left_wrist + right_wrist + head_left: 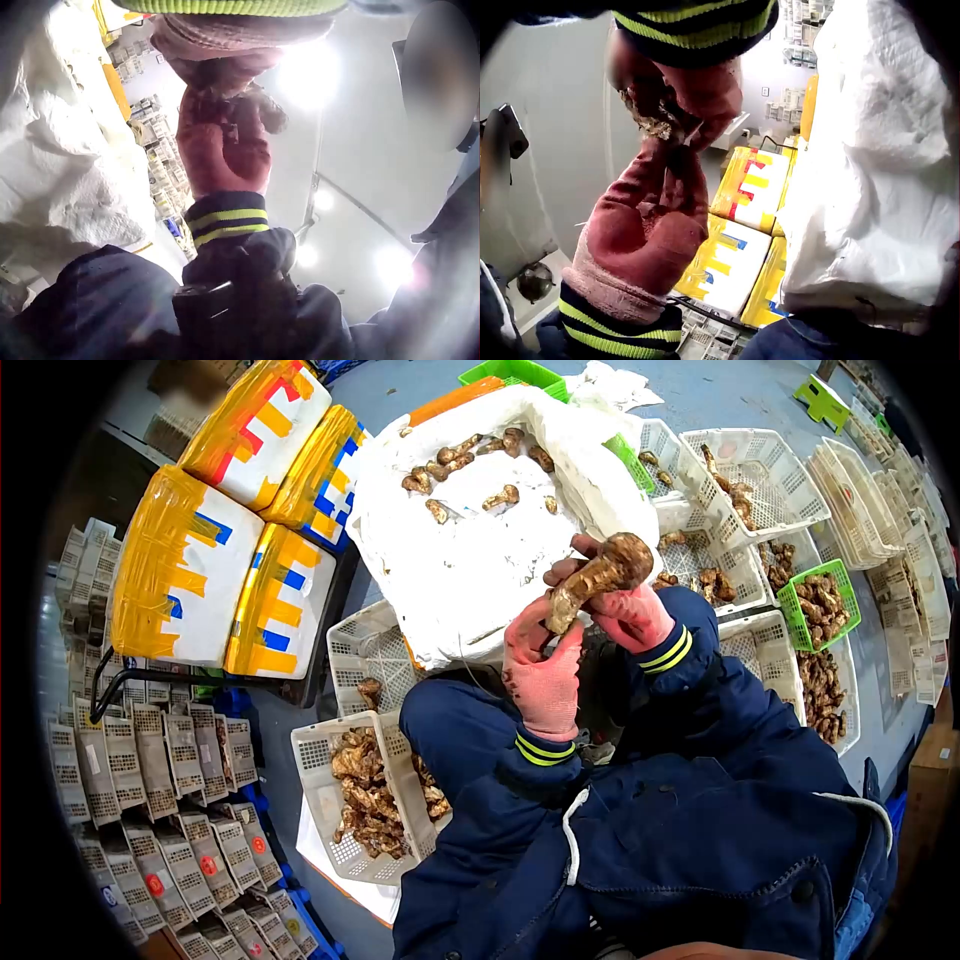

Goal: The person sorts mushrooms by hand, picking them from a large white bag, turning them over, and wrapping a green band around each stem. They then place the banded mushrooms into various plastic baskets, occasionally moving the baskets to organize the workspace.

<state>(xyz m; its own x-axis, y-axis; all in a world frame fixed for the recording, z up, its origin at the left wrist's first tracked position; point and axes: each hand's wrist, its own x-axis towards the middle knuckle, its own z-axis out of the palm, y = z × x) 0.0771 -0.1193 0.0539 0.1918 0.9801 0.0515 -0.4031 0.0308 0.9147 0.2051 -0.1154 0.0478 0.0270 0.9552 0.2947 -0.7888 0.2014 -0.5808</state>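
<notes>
Two hands (pixel 545 678) hold one mushroom (pixel 607 577); taped boxes (pixel 190 585) number four.

passable across the open white liner (pixel 440 575) from near edge toward middle, obstructed by scattered mushrooms (pixel 458 456) farther toward the far edge, walled by raised folds (pixel 592 472) along the right edge, hemmed by crates (pixel 765 475) beyond, with a knee (pixel 440 712) close by the near edge
</notes>
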